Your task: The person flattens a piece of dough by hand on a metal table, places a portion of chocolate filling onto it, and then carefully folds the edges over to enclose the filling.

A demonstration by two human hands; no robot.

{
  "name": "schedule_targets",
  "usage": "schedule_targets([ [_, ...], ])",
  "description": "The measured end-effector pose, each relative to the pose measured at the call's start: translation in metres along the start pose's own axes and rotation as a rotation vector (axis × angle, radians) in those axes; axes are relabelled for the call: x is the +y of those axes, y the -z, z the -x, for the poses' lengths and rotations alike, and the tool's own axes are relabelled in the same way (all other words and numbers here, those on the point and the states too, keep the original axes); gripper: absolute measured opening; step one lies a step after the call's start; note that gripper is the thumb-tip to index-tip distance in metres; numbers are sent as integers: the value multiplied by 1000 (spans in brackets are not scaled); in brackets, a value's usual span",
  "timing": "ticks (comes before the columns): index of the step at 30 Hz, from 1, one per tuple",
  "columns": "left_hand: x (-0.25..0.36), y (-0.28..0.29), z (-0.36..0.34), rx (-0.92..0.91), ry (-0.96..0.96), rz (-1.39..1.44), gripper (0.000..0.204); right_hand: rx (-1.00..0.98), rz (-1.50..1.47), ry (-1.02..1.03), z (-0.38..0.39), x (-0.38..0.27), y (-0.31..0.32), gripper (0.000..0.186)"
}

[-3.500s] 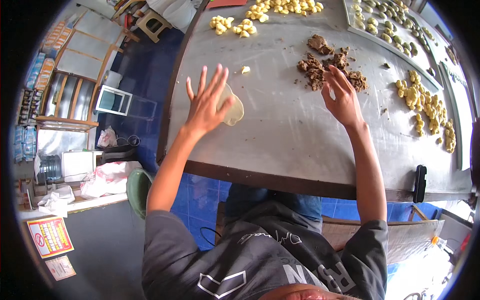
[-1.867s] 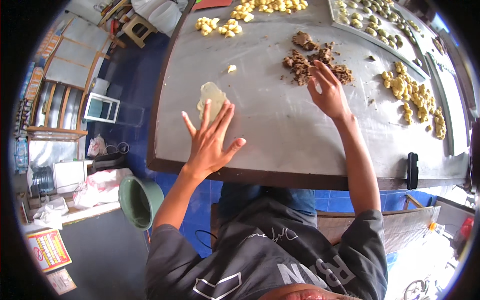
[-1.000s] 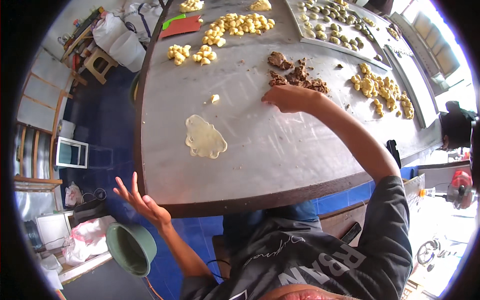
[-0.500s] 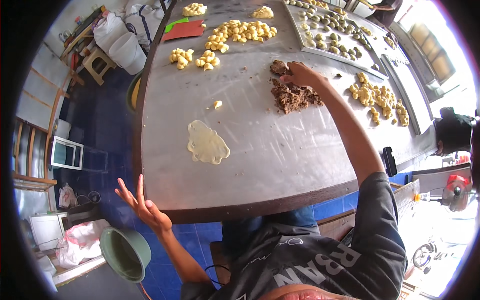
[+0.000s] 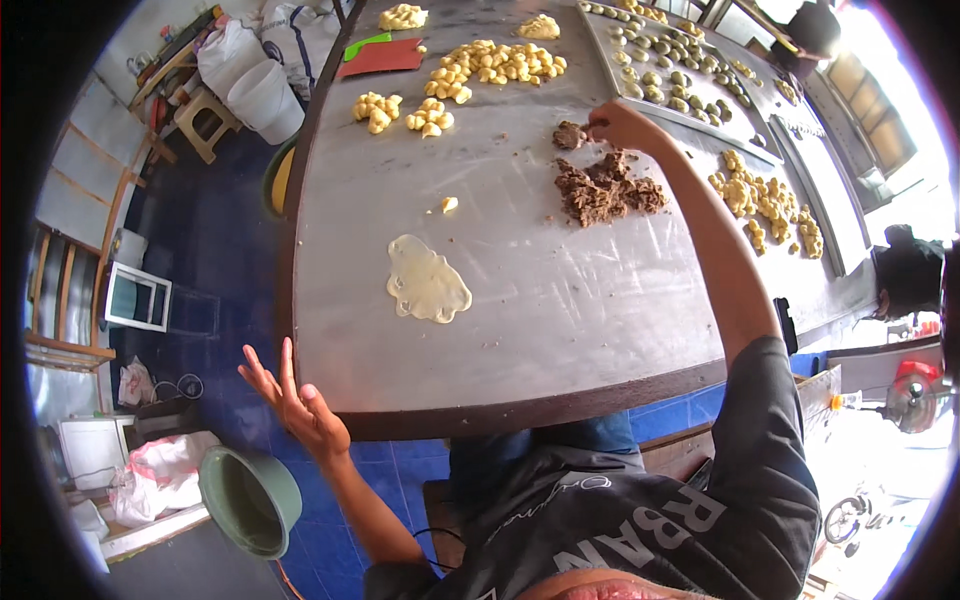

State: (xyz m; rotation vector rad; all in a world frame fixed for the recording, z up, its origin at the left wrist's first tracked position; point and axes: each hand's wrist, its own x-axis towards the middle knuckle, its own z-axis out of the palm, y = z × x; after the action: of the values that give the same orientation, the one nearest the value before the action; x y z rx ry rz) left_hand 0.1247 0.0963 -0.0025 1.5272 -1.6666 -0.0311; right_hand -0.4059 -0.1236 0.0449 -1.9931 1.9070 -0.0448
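At the table's right-hand side my right hand (image 5: 625, 127) is closed, its curled fingertips pinching at the edge of a small clump of brown filling (image 5: 570, 135). Just nearer lies the larger crumbly heap of brown filling (image 5: 610, 188). My left hand (image 5: 305, 408) hovers off the table's near left corner, open and empty with fingers spread. Between the two hands, a thin flattened piece of pale dough (image 5: 427, 280) lies on the metal tabletop (image 5: 540, 340). A small bit of dough (image 5: 449, 205) sits just beyond it.
Dough balls (image 5: 500, 62) cluster at the far side beside a red scraper (image 5: 382, 57). A tray (image 5: 640, 107) holds rows of greenish pieces. More dough pieces (image 5: 770, 205) lie at right. A green basin (image 5: 250, 500) stands left; another person (image 5: 905, 265) shows at right.
My right hand has drawn slightly away from the small brown clump's top, its fingers curling at the clump's right edge. My left hand stays raised and open. The whole view has shifted slightly.
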Motion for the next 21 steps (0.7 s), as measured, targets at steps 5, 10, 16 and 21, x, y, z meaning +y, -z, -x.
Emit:
schedule_targets([
  [5, 1, 0, 5, -27, 32, -10, 65, 19, -322, 416, 89, -99, -68, 37],
  [10, 1, -1, 4, -40, 17, 24, 61, -190, -4, 563, 132, -118, -103, 52],
  [16, 4, -2, 3, -34, -2, 33, 59, 194, -30, 428, 123, -135, -150, 46],
  [21, 4, -5, 5, -37, -13, 34, 57, 385, 176, 576, 127, -118, -164, 26],
])
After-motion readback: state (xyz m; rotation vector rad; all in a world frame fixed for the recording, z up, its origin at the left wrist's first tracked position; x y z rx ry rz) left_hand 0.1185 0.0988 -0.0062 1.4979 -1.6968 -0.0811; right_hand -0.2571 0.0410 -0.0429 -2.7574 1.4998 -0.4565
